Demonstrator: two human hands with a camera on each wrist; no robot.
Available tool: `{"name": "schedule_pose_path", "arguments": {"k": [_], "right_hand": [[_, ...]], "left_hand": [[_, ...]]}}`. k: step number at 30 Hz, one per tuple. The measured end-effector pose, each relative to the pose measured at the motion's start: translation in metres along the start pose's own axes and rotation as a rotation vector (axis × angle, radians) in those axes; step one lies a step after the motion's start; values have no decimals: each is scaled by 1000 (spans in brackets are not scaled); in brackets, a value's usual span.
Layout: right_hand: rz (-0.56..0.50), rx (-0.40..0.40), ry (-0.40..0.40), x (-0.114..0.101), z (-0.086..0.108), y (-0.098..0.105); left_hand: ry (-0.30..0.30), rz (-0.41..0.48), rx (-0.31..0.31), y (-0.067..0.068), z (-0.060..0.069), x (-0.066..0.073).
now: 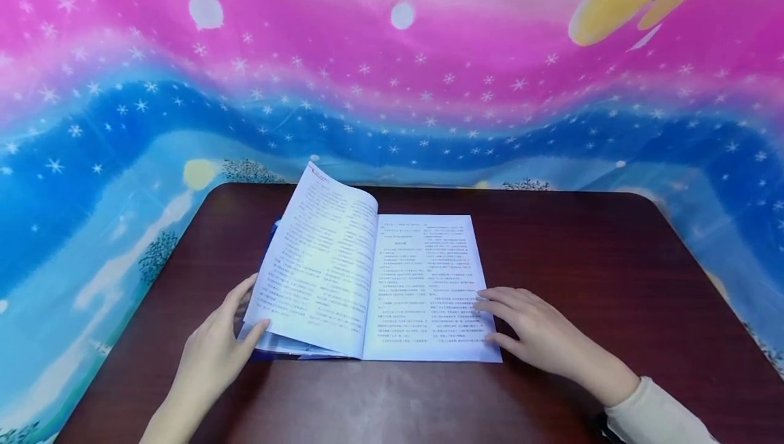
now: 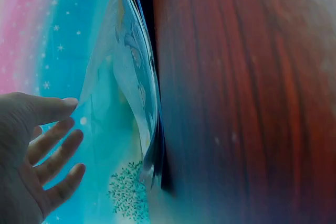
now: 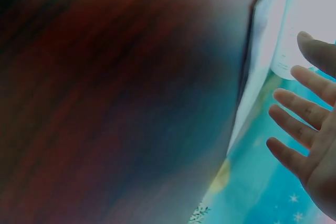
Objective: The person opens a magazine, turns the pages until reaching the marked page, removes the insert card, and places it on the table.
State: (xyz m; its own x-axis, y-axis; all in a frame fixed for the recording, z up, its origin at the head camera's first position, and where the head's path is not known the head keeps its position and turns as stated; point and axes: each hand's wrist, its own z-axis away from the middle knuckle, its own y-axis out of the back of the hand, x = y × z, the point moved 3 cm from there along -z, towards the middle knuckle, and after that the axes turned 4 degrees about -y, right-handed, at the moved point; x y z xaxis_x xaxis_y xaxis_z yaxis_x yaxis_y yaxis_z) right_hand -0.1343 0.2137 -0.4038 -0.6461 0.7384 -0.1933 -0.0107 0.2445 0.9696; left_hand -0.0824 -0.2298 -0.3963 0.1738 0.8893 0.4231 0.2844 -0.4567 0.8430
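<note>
An open magazine (image 1: pixel 422 287) with columns of small print lies on the dark wooden table. Its left-hand page (image 1: pixel 318 260) is raised and bowed, over a bluish picture page partly visible underneath. At that page's lower left edge is my left hand (image 1: pixel 214 335), thumb at the front and fingertips partly hidden behind the paper. The left wrist view shows the left thumb tip (image 2: pixel 68 102) at the paper's edge, with the other fingers spread apart from it. My right hand (image 1: pixel 539 328) has its loosely bent fingers at the right-hand page's outer edge. Those fingers look spread in the right wrist view.
The brown table (image 1: pixel 582 246) extends around the magazine, with rounded far corners. Behind and beside it hangs a pink and blue cloth (image 1: pixel 392 97) with snowflakes. A pale sleeve (image 1: pixel 655 417) covers the right forearm, with something black at the wrist.
</note>
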Motion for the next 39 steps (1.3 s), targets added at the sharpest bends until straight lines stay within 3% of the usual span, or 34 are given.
{"name": "schedule_pose_path", "arguments": {"k": [4,8,18,27,39], "right_hand": [[1,-91,-28,0,1,-7],[7,-112,-22,-1,-1,-11],[4,-140,-36,0,-4,-14],[-4,-156,-60,0,-4,-13],[-20,-157,-69,0,-3,-13]], "left_hand": [[41,-39,-99,-2,-2,-5],[62,-97,-186,-6,-2,-10],[25,-149,-259,-2,-3,-31],[-40,-168,-403,-15,-6,-40],[-120,-145,-384,-19,-8,-37]]}}
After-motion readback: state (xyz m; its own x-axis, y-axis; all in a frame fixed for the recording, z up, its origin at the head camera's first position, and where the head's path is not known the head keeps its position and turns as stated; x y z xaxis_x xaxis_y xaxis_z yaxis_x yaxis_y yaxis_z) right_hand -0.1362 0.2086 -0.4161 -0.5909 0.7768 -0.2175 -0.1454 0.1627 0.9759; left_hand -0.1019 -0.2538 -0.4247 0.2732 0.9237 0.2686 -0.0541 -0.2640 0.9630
